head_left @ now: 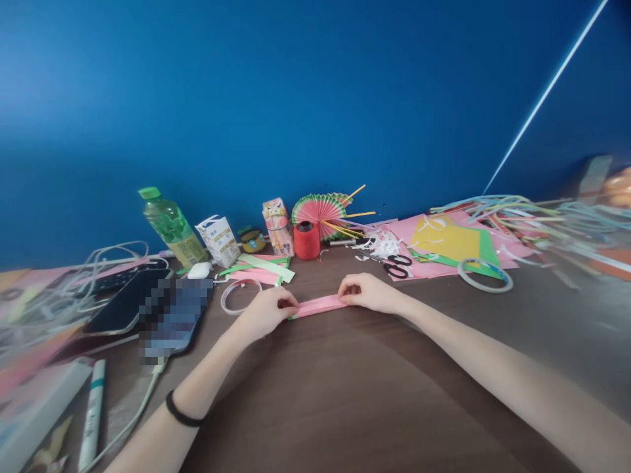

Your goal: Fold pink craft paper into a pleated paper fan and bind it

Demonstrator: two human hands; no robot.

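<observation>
Both hands are clamped on one pink paper strip (320,305): my left hand (266,312) pinches one end with the fingers closed, and my right hand (367,292) pinches the other end the same way. The strip lies stretched between them, low on the brown table (345,394). I judge it very light, thin and floppy, quick to crease or tear, so the ends are the place to grip. Beyond sit a tape ring (240,295), scissors (397,265) and a red thread spool (306,240).
</observation>
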